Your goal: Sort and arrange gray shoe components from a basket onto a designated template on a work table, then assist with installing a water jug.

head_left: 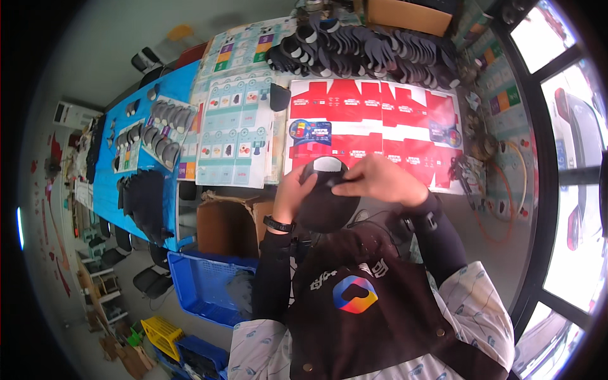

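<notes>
“Pinching what?”
“Left hand (290, 197) and right hand (387, 181) both hold a black, rounded, soft-looking piece with a white patch (325, 210), near flat red-and-white card sheets (345, 104).”
“Risk?”
“Uneven pulling could crease it; a loosened grip might drop it.”

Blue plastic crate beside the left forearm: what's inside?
Inside the blue rectangular plastic crate: a crumpled, dark-grey, cloth-like heap toward its right end. The black-sleeved left forearm overlaps that end, hiding what lies behind it. Anything under the heap can't be seen.
</notes>
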A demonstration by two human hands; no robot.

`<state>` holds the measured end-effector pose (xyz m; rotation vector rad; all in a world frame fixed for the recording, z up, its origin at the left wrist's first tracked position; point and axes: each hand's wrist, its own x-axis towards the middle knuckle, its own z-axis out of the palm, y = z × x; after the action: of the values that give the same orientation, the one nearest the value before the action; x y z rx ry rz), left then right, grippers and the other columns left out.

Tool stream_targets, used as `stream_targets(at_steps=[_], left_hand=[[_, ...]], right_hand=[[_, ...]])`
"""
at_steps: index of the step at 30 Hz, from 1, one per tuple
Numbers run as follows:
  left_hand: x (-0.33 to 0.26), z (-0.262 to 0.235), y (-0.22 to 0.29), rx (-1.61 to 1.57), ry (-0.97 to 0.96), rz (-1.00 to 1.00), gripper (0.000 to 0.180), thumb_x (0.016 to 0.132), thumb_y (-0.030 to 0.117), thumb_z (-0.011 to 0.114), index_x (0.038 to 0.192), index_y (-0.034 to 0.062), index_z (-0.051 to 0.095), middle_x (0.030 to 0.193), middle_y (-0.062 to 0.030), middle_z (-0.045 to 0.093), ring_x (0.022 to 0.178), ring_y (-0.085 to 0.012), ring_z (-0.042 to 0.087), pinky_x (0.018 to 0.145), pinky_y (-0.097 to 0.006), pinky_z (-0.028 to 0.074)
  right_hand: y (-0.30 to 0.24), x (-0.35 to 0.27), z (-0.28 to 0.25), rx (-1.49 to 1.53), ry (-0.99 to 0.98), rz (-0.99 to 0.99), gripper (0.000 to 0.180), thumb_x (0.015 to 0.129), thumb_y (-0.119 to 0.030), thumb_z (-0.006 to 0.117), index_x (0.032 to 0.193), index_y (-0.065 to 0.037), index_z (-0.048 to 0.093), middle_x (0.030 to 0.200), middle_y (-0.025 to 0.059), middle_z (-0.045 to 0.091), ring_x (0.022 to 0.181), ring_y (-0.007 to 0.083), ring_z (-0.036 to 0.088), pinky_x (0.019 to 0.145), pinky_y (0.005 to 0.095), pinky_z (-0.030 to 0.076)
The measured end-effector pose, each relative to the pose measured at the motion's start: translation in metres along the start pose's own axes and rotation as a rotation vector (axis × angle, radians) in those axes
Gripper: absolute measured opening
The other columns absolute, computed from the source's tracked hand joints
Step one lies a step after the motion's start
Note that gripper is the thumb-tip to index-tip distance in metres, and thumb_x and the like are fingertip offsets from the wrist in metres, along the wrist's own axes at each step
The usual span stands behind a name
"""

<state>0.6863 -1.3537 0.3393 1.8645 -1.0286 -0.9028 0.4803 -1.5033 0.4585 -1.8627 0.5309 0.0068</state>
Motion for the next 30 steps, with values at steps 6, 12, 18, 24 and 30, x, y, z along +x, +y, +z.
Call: stream_targets(at_steps=[6, 12, 18, 24, 30], left_hand=[[-0.029, 0.001, 0.0, -0.527, -0.173, -0.034, 0.036, 0.108, 0.018, 0.055, 0.136, -0.0032, 0.06, 0.123, -0.0073, 0.069, 0.11, -0.0127, 0.063, 0.096, -0.028, 0.05], [-0.061, -0.02, 0.011, -0.71, -0.187, -0.065, 0.038, 0.112, 0.022, 0.046, 0.139, -0.0024, 0.057, 0.129, -0.0061, 0.064, 0.117, -0.0116, 0.058, 0.102, -0.027, 0.045], [-0.086, -0.045, 0.05, -0.407, -0.131, 0.194, 0.044, 0.103, 0.022, 0.063, 0.137, -0.0065, 0.056, 0.126, -0.0104, 0.066, 0.115, -0.0117, 0.059, 0.099, -0.029, 0.048], [-0.092, -0.063, 0.033, 0.111, -0.022, 0.223, 0.043, 0.094, 0.008, 0.065, 0.136, -0.0009, 0.059, 0.104, -0.0213, 0.072, 0.096, -0.0302, 0.074, 0.085, -0.034, 0.054], [-0.094, -0.065, 0.057, -0.153, 0.075, 0.287, 0.031, 0.097, 0.013, 0.067, 0.124, -0.0017, 0.063, 0.103, -0.0154, 0.074, 0.098, -0.0236, 0.073, 0.086, -0.034, 0.054]], right_hand=[[0.033, 0.029, 0.029, -0.299, 0.164, -0.118, 0.036, 0.085, -0.033, 0.083, 0.092, 0.001, 0.077, 0.089, 0.0149, 0.071, 0.088, 0.0312, 0.068, 0.076, 0.0409, 0.053], [0.022, 0.032, 0.074, -0.077, 0.452, -0.174, 0.034, 0.079, -0.028, 0.085, 0.094, 0.001, 0.075, 0.089, 0.0175, 0.07, 0.084, 0.0331, 0.068, 0.077, 0.0409, 0.054], [-0.006, 0.025, 0.096, -0.132, 0.594, -0.065, 0.031, 0.078, -0.023, 0.087, 0.088, 0.0, 0.07, 0.078, 0.0155, 0.069, 0.071, 0.0276, 0.069, 0.068, 0.0367, 0.054], [-0.022, 0.021, 0.104, 0.01, 0.59, 0.072, 0.032, 0.08, -0.025, 0.087, 0.086, 0.0, 0.069, 0.078, 0.017, 0.07, 0.073, 0.0314, 0.07, 0.069, 0.0387, 0.054], [-0.005, 0.016, 0.089, 0.255, 0.343, 0.059, 0.032, 0.08, -0.023, 0.089, 0.092, 0.001, 0.071, 0.081, 0.0114, 0.072, 0.076, 0.0181, 0.07, 0.071, 0.0327, 0.055]])
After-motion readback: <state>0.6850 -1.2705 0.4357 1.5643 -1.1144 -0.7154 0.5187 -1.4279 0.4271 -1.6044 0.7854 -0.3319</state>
